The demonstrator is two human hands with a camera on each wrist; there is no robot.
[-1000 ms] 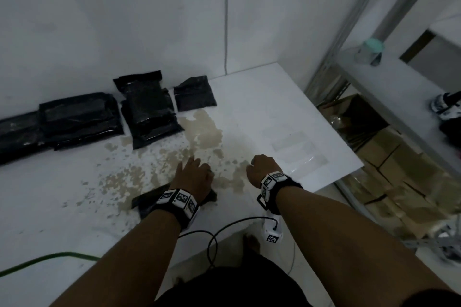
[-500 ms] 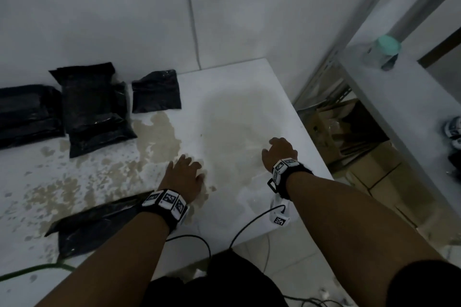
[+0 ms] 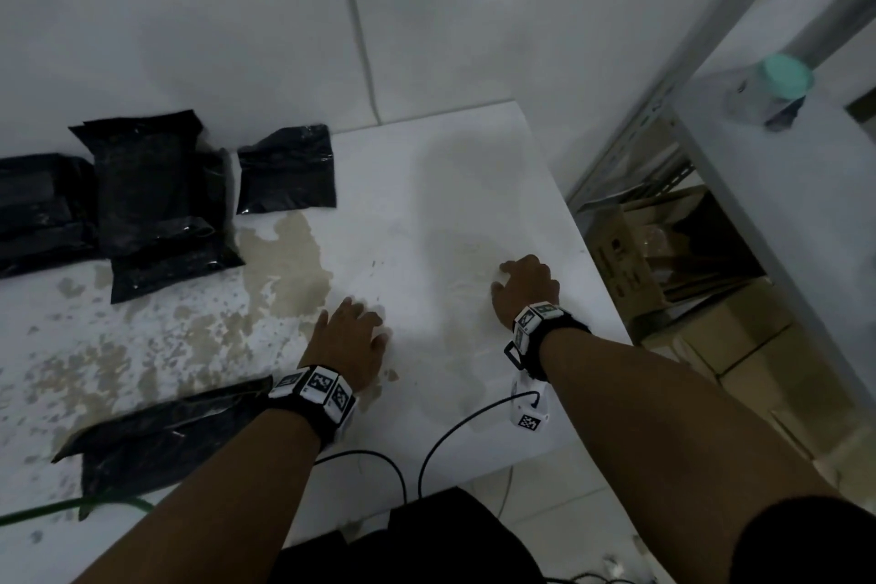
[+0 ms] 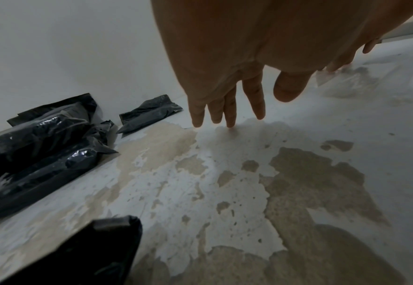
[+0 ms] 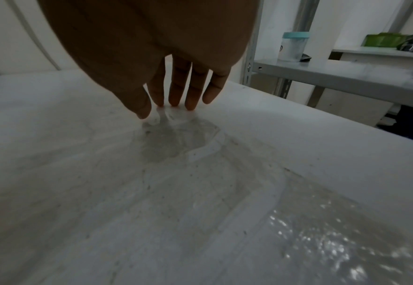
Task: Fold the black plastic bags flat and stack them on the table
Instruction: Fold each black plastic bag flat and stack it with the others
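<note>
- Since half a second ago the right hand [image 3: 526, 294] has slid farther out across the table [image 3: 450, 185] toward its right edge, and the left hand [image 3: 348, 346] has shifted forward a little; the black bag at the near edge lies where it did
- The table is white, its paint worn off in tan patches over the left and middle (wet-looking glints show near the right wrist camera)
- A grey metal shelf unit [image 3: 777, 185] stands to the right of the table, with cardboard boxes [image 3: 711, 346] below it
- A heap of black plastic bags [image 3: 142, 199] lies at the far left against the wall, several overlapping one another
- One flat black bag [image 3: 161, 436] lies at the near edge, just left of the left wrist and touching neither hand
- A small folded black bag [image 3: 287, 171] sits by itself just right of the heap, near the wall
- Left hand: grip spread, fingers [image 4: 227, 108] straight and pointing down at the table, holding nothing
- Right hand: grip spread too, fingers [image 5: 176, 90] straight with their tips on or just above the table surface, holding nothing
- A clear jar with a teal lid [image 3: 777, 85] stands on the shelf
</note>
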